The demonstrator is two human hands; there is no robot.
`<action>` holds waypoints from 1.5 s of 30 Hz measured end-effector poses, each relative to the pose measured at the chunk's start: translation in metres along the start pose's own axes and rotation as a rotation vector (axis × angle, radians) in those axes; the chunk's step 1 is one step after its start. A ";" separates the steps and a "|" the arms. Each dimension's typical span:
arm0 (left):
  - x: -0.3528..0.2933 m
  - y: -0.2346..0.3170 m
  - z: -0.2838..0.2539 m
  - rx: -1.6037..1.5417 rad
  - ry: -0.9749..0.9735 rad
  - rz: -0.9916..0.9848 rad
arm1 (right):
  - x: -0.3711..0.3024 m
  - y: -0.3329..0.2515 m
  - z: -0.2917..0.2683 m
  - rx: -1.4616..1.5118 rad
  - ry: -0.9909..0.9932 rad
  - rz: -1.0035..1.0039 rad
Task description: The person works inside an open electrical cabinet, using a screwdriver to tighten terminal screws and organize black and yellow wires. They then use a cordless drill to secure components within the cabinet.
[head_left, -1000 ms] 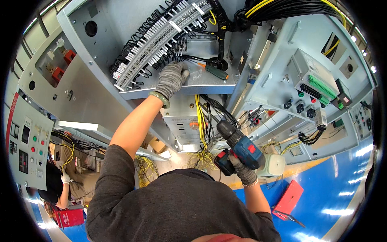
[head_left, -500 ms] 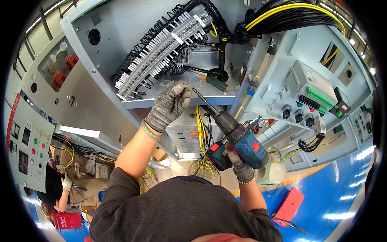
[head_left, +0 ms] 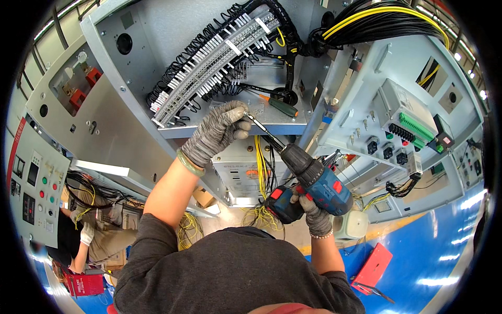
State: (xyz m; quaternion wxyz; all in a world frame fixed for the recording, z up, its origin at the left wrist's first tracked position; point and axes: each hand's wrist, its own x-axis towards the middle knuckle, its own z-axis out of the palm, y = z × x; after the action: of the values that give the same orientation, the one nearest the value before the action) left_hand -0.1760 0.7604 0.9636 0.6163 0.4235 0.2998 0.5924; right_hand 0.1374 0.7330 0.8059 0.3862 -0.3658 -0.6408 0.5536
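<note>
In my right hand (head_left: pixel 316 215), gloved in grey, is a blue and black cordless drill (head_left: pixel 323 189), gripped by its handle. Its long driver bit (head_left: pixel 260 125) points up and left. My left hand (head_left: pixel 217 133), in a matching glove, is closed in a pinch at the bit's tip. A small metal piece, which looks like a screw, is between those fingertips, mostly hidden now. Both hands are in front of an open grey metal cabinet (head_left: pixel 178 131). Just beyond them, a screwdriver (head_left: pixel 283 107) with a green and orange handle lies on the cabinet's ledge.
A long wired terminal strip (head_left: pixel 222 57) slants across the cabinet. Thick black and yellow cables (head_left: pixel 381 23) hang at upper right, above an open door (head_left: pixel 361 94) with mounted devices. A stool (head_left: pixel 351 226) and red case (head_left: pixel 372 267) are at right. A co-worker's gloved hand (head_left: pixel 87 234) shows at lower left.
The bit's tip and my left fingertips have come together; a small gap was between them. The small metal piece was visible at those fingertips. The drill has shifted slightly right.
</note>
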 end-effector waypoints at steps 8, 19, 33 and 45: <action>0.001 0.033 0.009 0.390 -0.041 -0.089 | -0.013 -0.075 0.009 -0.434 0.090 -0.162; 0.016 0.028 0.033 0.217 -0.017 0.129 | 0.014 -0.039 0.032 0.318 0.103 -0.218; 0.019 0.042 -0.024 1.849 0.796 1.021 | 0.018 -0.069 0.027 0.725 0.115 -0.246; 0.029 0.045 -0.040 1.938 0.853 0.851 | 0.019 -0.065 0.012 0.720 0.065 -0.205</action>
State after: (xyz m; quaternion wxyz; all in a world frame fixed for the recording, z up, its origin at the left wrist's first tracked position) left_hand -0.2287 0.7924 0.9890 -0.3730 0.5527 0.6479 0.3683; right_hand 0.1155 0.7368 0.8708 0.5636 -0.1576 -0.4260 0.6900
